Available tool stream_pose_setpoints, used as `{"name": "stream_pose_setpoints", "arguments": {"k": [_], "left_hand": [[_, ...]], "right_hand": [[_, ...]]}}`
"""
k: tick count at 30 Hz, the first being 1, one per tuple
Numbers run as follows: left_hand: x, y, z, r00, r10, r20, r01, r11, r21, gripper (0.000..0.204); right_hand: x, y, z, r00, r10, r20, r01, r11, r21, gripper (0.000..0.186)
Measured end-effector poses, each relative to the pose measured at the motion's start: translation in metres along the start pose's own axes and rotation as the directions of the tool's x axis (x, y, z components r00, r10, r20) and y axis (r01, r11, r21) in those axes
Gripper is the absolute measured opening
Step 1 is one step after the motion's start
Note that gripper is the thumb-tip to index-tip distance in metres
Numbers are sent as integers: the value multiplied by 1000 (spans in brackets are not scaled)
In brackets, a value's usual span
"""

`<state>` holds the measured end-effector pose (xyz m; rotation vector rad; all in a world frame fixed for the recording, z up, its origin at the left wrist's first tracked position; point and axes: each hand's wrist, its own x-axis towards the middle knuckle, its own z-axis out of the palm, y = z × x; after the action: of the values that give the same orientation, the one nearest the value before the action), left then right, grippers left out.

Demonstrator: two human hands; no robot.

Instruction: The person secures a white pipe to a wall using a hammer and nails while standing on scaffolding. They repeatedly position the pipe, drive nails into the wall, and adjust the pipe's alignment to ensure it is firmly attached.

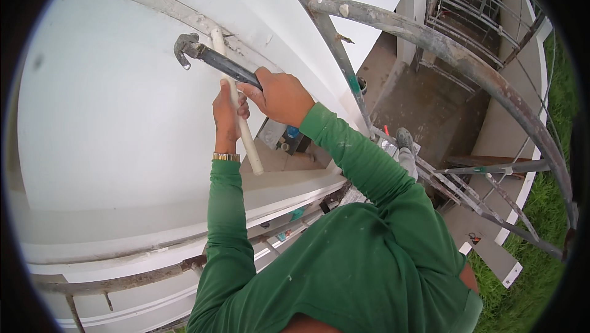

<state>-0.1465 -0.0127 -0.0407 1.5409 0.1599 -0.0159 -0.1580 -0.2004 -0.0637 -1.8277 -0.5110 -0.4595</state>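
My left hand point(227, 115), below a gold wristband, is closed around a long cream-white rod point(250, 148). The rod looks like a pipe or a round stick, and its upper end lies by a rough strip point(178, 16) on the white wall. My right hand point(279, 96) grips a claw hammer point(228, 66) by its dark handle. The hammer crosses in front of the rod just above my left hand, its dark head out to the left. Whether the hammer touches the rod, I cannot tell.
A curved, paint-spattered scaffold pipe point(455, 50) arches over the right side, with more scaffold frames point(473, 19) behind it. A scaffold rail point(117, 284) runs along the lower left. Far below are a concrete floor point(424, 99), a grey shoe point(404, 139) and grass point(522, 278).
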Motion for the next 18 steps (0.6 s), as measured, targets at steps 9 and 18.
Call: {"name": "stream_pose_setpoints", "arguments": {"k": [9, 18], "left_hand": [[3, -14, -23, 925, 341, -164, -267, 895, 357, 35], [-6, -71, -42, 988, -149, -33, 138, 774, 618, 45]], "right_hand": [[-46, -4, -10, 948, 169, 271, -205, 972, 110, 53], [-124, 75, 10, 850, 447, 278, -498, 854, 151, 58]]}}
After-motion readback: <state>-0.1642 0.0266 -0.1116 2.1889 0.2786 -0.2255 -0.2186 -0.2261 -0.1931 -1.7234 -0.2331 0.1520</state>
